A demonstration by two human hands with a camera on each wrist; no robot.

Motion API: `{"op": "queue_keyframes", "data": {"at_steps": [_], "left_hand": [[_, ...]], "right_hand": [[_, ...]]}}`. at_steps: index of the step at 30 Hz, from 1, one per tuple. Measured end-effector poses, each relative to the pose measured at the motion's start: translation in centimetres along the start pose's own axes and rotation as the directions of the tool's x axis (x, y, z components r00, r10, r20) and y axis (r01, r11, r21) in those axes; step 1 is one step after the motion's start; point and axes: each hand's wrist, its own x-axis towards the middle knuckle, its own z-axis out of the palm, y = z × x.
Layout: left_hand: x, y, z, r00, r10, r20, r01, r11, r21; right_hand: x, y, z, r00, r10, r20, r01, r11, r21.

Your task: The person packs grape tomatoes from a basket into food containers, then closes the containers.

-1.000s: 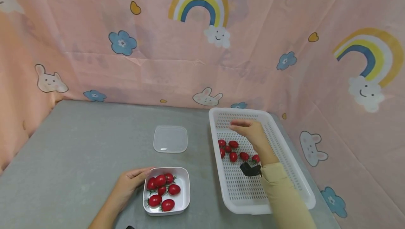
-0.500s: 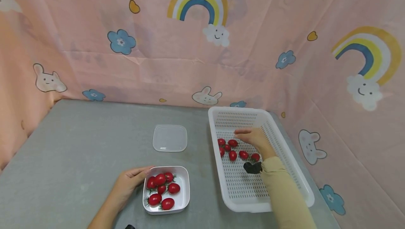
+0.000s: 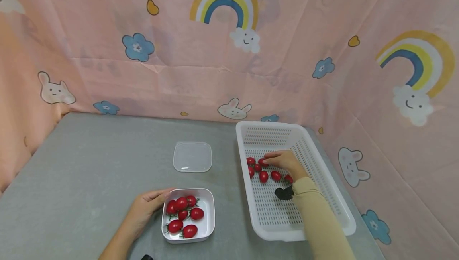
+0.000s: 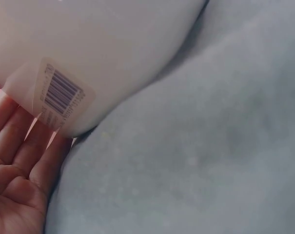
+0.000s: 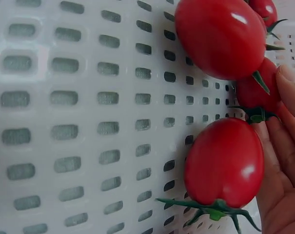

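My left hand (image 3: 144, 208) rests against the left wall of a small white box (image 3: 209, 228), its extended fingers (image 4: 23, 146) touching the side near a barcode label (image 4: 63, 95). Several red cherry tomatoes (image 3: 190, 231) with green stems lie in this box. Over in the white perforated basket (image 3: 247, 208), my right hand (image 3: 287, 162) pinches a cherry tomato (image 5: 258, 90) between thumb and fingers, still down among the others. Two larger-looking cherry tomatoes (image 5: 225, 163) sit closer to the right wrist camera and partly cover the view of that grip.
A clear rectangular lid (image 3: 193, 157) lies flat on the grey table (image 3: 97, 164) behind the box. Raised basket walls surround my right hand. A pink patterned cloth (image 3: 172, 84) hangs along the back and sides of the table.
My right hand has lowered into the basket and its fingers have closed on a cherry tomato. The left hand and the box have stayed where they were.
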Motion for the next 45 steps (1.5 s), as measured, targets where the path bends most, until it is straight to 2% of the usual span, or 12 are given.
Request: {"op": "queue_keyframes", "data": {"at_steps": [5,11,16,20,24,29,35,40,45], "left_hand": [[0.0,0.0,-0.1,1.000,0.000,0.008,0.000,1.000,0.000],[0.1,0.1,-0.1,1.000,-0.007,0.010,0.007,1.000,0.001],[0.0,0.1,0.0,1.000,0.010,0.016,-0.010,1.000,0.002],[0.0,0.1,0.1,1.000,0.007,0.021,-0.007,1.000,-0.004],[0.0,0.1,0.2,1.000,0.012,0.019,-0.012,1.000,-0.008],[0.0,0.0,0.2,0.999,0.024,0.023,-0.024,1.000,-0.006],[0.0,-0.1,0.1,0.999,0.033,0.032,-0.033,0.999,-0.008],[0.0,-0.1,0.0,0.999,0.037,0.035,-0.037,0.999,-0.014],[0.0,-0.3,-0.1,0.998,0.043,0.038,-0.042,0.999,-0.023]], "right_hand": [[-0.1,-0.1,0.2,1.000,0.005,0.002,-0.005,1.000,-0.011],[-0.4,-0.7,-1.1,1.000,-0.029,0.003,0.028,0.995,0.100],[-2.2,-3.0,-2.8,0.996,-0.064,-0.063,0.073,0.983,0.166],[-4.1,-5.2,-3.1,0.987,-0.113,-0.112,0.134,0.969,0.207],[-6.2,-7.2,-2.2,0.984,-0.149,-0.097,0.170,0.950,0.262],[-8.6,-9.2,-0.5,0.980,-0.184,-0.073,0.197,0.939,0.281],[-11.0,-11.1,1.7,0.959,-0.276,-0.063,0.283,0.923,0.261],[-12.6,-12.2,3.4,0.945,-0.323,-0.041,0.324,0.918,0.228],[-14.0,-12.9,5.1,0.928,-0.373,-0.020,0.366,0.897,0.247]]}}
